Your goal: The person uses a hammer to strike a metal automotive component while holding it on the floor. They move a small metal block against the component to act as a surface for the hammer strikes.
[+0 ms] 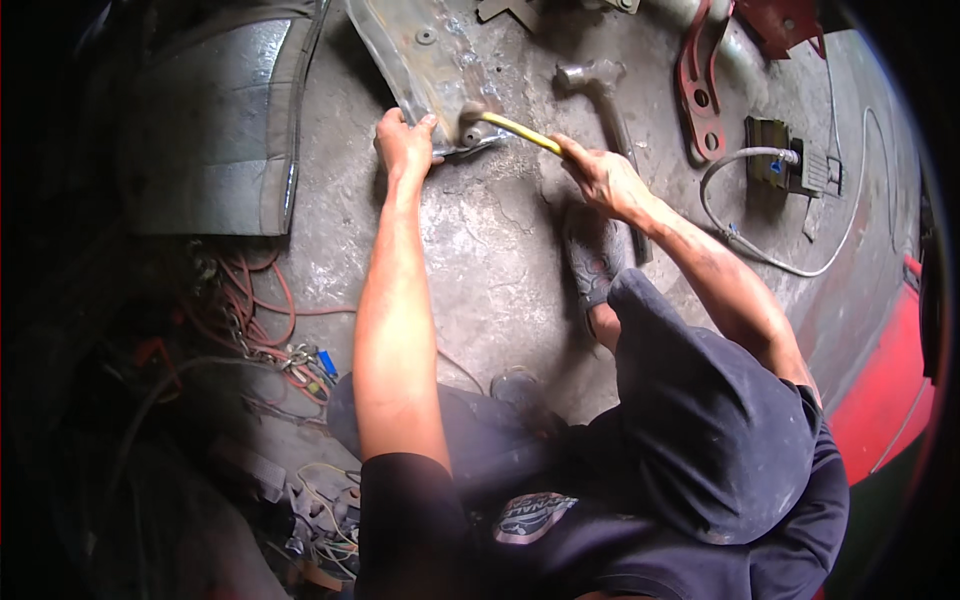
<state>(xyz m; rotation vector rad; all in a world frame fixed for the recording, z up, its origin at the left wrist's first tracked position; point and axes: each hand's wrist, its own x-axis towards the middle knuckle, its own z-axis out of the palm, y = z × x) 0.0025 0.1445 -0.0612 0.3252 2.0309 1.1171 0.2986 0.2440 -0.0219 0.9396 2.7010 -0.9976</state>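
Observation:
My right hand (606,182) is closed round the yellow handle of a hammer (520,130). The hammer's head, blurred, is over the near end of a bare metal panel (415,50), close to a round fitting in it. With its fingers over the panel's near left corner, my left hand (404,146) grips the edge. Dull grey with shiny patches, the panel reaches away past the top of the view. A larger hammer (605,95) lies on the floor, just beyond my right hand.
Red metal brackets (695,90) lie at the far right, near a boxy device (790,165) with a grey cable. A silver padded sheet (215,130) stands at left. Red hoses (250,310) and chain tangle below it. My sandalled foot (598,260) is beside the larger hammer.

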